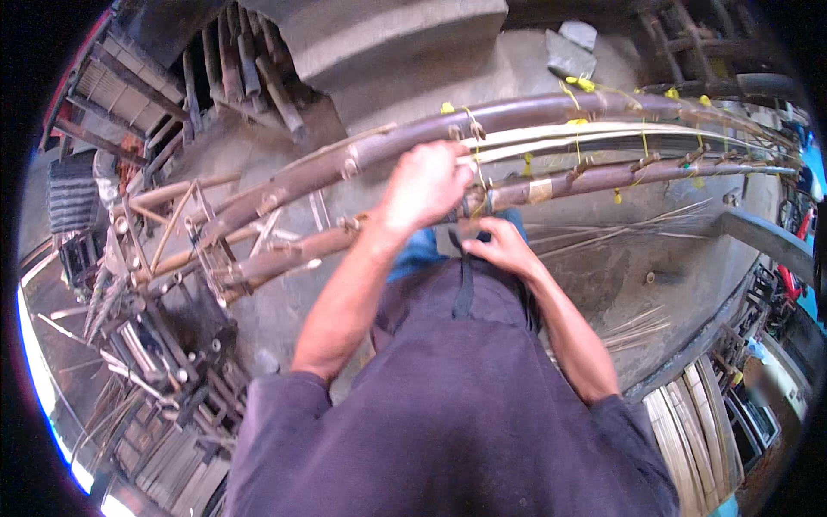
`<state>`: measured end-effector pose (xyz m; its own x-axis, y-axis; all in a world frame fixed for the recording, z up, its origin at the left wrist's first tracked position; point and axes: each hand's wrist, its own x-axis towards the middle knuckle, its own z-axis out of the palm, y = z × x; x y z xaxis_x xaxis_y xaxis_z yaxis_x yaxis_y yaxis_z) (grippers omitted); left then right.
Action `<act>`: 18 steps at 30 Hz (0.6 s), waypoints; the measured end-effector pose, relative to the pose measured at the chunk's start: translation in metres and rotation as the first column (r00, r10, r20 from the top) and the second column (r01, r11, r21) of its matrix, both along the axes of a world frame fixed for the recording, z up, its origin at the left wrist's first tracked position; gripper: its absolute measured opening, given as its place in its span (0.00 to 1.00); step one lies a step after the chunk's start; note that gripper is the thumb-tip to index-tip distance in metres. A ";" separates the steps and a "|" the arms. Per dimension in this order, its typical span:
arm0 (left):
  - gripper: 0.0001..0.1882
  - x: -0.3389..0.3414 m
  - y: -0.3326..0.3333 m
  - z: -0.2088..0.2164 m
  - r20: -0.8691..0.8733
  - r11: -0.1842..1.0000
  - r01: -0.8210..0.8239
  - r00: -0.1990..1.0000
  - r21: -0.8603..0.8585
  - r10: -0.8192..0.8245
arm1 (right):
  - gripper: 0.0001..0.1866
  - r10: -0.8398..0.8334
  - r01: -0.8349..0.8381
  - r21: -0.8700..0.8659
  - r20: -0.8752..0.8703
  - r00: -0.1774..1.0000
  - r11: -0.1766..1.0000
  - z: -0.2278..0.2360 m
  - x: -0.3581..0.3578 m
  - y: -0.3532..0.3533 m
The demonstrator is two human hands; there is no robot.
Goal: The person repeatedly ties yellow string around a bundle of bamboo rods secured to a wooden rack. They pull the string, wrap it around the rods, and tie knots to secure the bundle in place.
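Two long dark bamboo poles run side by side across my front, the far pole (pixel 413 138) and the near pole (pixel 594 179). Pale bamboo strips (pixel 594 134) lie lengthwise between them, tied at intervals with yellow cord (pixel 575 151). My left hand (pixel 428 185) is closed at the left ends of these strips; its fingertips are partly hidden. Just on my side of the near pole, my right hand (pixel 504 250) has its fingers curled, and what they hold is hidden. Beside its thumb hangs a dark narrow strap-like piece (pixel 464 289).
A bamboo frame (pixel 164 224) supports the poles at left. Bamboo lengths (pixel 245 65) lean near concrete steps (pixel 388 34). Thin loose strips (pixel 633 332) lie on the floor at right, a low metal beam (pixel 767 241) beyond them. Split bamboo slats (pixel 689 422) stand at lower right.
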<state>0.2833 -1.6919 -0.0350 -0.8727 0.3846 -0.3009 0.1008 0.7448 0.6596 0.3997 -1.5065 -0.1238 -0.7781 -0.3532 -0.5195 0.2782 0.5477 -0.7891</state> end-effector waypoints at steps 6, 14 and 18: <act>0.12 0.019 -0.002 -0.042 -0.061 0.995 -0.086 0.995 -0.043 0.083 | 0.07 0.573 -0.367 0.439 -0.633 0.521 0.820 0.286 -0.138 -0.053; 0.13 0.011 0.021 -0.046 -0.146 0.977 -0.210 0.968 -0.018 0.205 | 0.31 0.394 0.119 0.737 -0.482 0.783 0.665 0.055 -0.263 -0.077; 0.13 0.014 0.022 -0.040 -0.185 0.975 -0.220 0.957 0.036 0.223 | 0.20 -0.053 0.025 -0.104 -0.276 0.960 0.994 0.005 -0.251 -0.052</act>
<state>0.2973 -1.6700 -0.0753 -0.9766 0.1783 -0.1206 0.0565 0.7527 0.6559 0.1490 -1.5582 -0.1193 -0.9007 -0.3586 -0.2451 0.0600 0.4563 -0.8878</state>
